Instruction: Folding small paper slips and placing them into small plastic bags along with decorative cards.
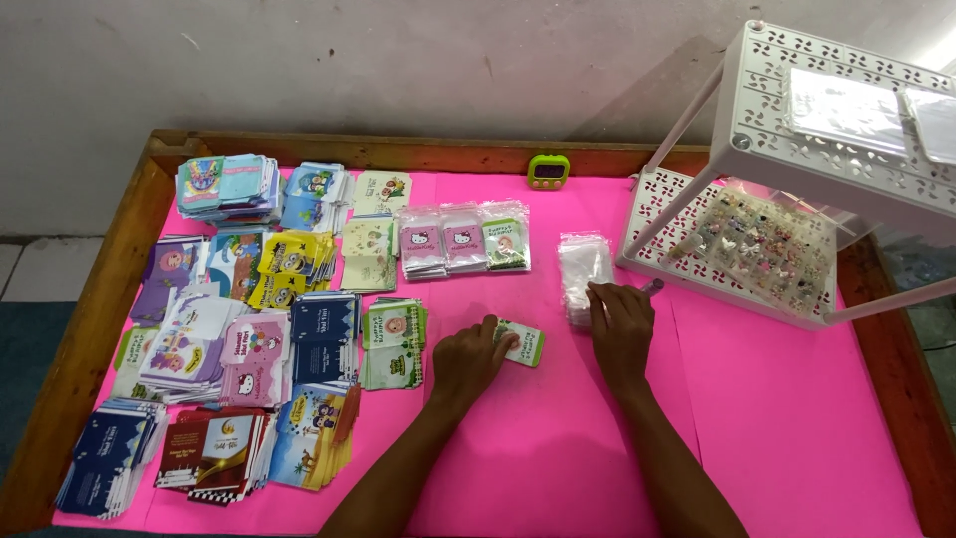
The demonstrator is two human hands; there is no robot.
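Note:
My left hand (468, 361) rests on the pink tabletop and pinches a small green-bordered card (524, 342) at its left edge. My right hand (619, 326) lies flat farther right, its fingertips on the near end of a stack of clear plastic sleeves (581, 267). A thin pen-like object (652, 287) pokes out just beyond the right hand. To the left of the left hand sits a pile of matching green cards (392, 341).
Many stacks of printed cards (249, 349) cover the left half of the pink table (777, 428). Bagged cards (464, 239) lie at the back centre near a small green timer (549, 170). A white two-tier rack (797, 130) with a tray of small trinkets (762, 247) stands at right.

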